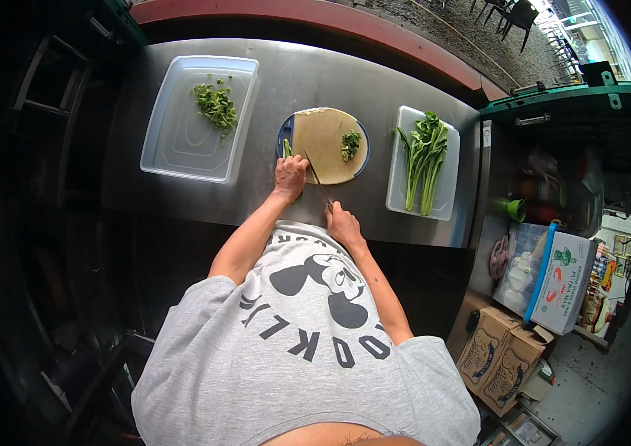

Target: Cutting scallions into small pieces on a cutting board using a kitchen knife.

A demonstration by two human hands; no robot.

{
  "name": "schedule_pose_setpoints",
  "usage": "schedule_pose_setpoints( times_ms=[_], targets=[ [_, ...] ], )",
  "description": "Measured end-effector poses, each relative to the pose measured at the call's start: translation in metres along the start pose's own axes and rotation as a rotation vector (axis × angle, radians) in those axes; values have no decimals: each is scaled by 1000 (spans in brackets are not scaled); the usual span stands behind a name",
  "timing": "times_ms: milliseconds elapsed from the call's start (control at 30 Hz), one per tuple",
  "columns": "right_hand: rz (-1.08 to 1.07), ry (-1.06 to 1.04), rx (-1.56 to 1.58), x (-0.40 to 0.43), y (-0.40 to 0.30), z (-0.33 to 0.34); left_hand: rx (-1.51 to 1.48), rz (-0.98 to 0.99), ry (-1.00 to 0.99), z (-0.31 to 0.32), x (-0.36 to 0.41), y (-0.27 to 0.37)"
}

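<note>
My left hand (291,177) is closed around a bunch of green leafy stalks (287,148) at the left side of a round, blue-edged cutting board (323,139). In my right hand (343,224) is the handle of a knife (317,177), its blade slanting over the board beside my left fingers. A small pile of chopped greens (351,145) lies on the board's right part. To the left, a translucent plastic tray (176,134) holds more chopped greens (216,107). To the right, whole leafy greens (427,161) rest on a white plastic lid or tray (396,192).
The board and trays stand on a stainless steel table (282,67) with a red ledge (315,17) behind it. Further right are a green cup (516,209), a clear bin with a blue rim (524,267), a white carton (563,279) and brown cardboard boxes (499,357).
</note>
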State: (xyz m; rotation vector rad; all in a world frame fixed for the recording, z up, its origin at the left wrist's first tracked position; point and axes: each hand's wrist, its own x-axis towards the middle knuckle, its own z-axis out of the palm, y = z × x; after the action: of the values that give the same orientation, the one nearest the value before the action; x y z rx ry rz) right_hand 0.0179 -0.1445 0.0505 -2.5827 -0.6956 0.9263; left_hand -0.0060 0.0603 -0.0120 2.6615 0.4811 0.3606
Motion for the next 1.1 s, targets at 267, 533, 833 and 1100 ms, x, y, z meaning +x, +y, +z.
schedule_pose_setpoints(
  times_ms=[267, 533, 833, 1100],
  targets=[
    [-2, 81, -50, -4, 5, -7, 2, 3, -8, -2, 1, 1],
    [-19, 109, -65, 2, 10, -8, -12, 4, -3, -6, 0, 3],
    [-39, 140, -65, 20, -4, -3, -22, -10, -20, -6, 0, 1],
    [5, 163, -19, 35, -3, -7, -20, -24, -57, -8, 1, 2]
  ],
)
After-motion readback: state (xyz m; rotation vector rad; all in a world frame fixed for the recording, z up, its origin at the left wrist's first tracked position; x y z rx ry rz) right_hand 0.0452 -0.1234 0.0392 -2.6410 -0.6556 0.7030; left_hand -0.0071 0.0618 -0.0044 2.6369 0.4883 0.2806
